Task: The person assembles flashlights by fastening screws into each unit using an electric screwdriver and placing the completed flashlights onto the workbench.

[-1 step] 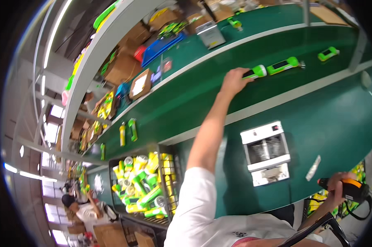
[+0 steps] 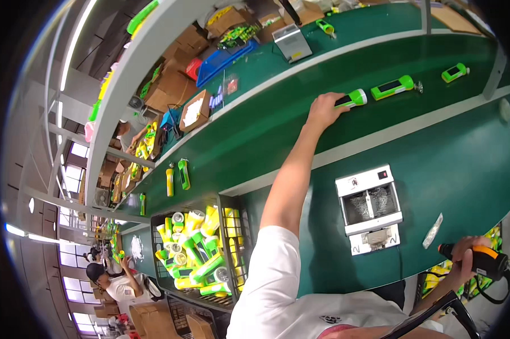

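My left hand [image 2: 325,113] reaches across to a green belt, its fingers closed around a green, black and white flashlight [image 2: 354,98]. Just right of that one lies another green flashlight [image 2: 392,88] with a dark panel on its side, and a smaller green piece [image 2: 455,73] is farther along. At the lower right, my right hand [image 2: 463,257] grips a black and orange electric screwdriver [image 2: 486,263] with a wrist strap. Between my arms, a white machine with two dark bays [image 2: 370,204] rests on the green bench.
A black crate [image 2: 225,226] full of yellow and green flashlights stands left of my arm. More flashlights [image 2: 184,174] lie on the belt's left stretch. A clear strip [image 2: 433,230] lies near the bench edge. Grey posts [image 2: 495,73] rise beside the belt. A co-worker [image 2: 122,285] is at far left.
The view has shifted slightly, so the bench and belt appear a little displaced. Both hands keep the same hold, the left on the flashlight and the right on the electric screwdriver.
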Motion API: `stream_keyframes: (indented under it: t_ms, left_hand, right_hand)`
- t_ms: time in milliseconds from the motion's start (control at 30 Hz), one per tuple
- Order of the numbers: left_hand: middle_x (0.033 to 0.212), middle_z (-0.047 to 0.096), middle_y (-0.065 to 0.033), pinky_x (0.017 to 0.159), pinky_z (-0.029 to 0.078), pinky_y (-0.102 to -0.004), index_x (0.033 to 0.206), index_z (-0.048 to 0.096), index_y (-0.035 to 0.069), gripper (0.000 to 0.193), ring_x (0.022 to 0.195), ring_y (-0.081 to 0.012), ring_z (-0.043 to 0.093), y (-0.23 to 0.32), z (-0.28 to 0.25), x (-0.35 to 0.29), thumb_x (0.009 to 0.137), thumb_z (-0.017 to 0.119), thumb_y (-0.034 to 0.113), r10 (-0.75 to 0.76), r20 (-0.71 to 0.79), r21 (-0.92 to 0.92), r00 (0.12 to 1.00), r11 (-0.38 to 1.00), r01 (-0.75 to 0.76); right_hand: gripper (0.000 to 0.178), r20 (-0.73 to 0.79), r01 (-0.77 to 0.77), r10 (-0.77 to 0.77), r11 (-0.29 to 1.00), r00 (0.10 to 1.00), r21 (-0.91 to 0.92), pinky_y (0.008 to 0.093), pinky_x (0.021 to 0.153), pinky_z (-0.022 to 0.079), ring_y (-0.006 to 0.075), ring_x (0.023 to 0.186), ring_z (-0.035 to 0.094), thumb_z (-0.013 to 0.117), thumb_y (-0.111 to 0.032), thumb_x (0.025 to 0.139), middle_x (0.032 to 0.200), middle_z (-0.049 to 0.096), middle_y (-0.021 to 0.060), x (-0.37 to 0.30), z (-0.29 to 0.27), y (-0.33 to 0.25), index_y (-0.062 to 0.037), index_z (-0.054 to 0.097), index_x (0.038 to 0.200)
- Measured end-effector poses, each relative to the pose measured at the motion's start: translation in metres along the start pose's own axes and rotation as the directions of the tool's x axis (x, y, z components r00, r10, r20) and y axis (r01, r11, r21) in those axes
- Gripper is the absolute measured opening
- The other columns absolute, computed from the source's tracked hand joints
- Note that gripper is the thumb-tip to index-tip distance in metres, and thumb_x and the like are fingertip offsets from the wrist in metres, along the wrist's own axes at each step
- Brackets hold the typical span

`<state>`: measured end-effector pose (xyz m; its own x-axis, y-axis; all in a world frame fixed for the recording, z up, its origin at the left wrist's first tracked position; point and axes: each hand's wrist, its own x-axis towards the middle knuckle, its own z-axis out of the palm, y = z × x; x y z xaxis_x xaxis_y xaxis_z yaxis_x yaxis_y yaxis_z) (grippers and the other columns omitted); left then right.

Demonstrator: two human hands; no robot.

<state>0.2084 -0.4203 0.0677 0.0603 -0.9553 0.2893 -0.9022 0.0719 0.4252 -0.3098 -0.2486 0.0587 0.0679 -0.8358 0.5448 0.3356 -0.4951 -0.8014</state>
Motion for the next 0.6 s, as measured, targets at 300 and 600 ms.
stream_keyframes:
  t_ms: [300, 600]
  left_hand:
    - [0.122, 0.072, -0.0155, 0.093, 0.054, -0.0332, 0.136, 0.062, -0.001, 0.043, 0.11, -0.0226, 0.07, 0.039, -0.074, -0.066, 0.101, 0.067, 0.022, -0.142, -0.414, -0.429, 0.899, 0.902, -0.055]
    - [0.091, 0.076, -0.0187, 0.052, 0.058, -0.0329, 0.166, 0.008, 0.029, 0.081, 0.068, -0.0283, 0.072, 0.283, -0.148, -0.322, 0.104, 0.057, 0.01, 0.428, -0.45, -0.455, 0.783, 0.645, -0.614]
  right_hand:
    - [0.034, -0.032, -0.08, 0.085, 0.988, 0.996, 0.128, 0.027, 0.047, 0.043, 0.0117, 0.046, 0.047, 0.076, -0.013, 0.089, 0.064, 0.049, 0.0025, 0.033, 0.066, 0.003, -0.0011, 0.049, 0.105]
    - [0.028, 0.08, -0.102, 0.088, 0.974, 0.993, 0.201, 0.0264, 0.05, 0.043, 0.0123, 0.048, 0.046, 0.066, -0.008, 0.091, 0.063, 0.048, 0.0035, 0.017, 0.078, -0.008, 0.0007, 0.046, 0.108]
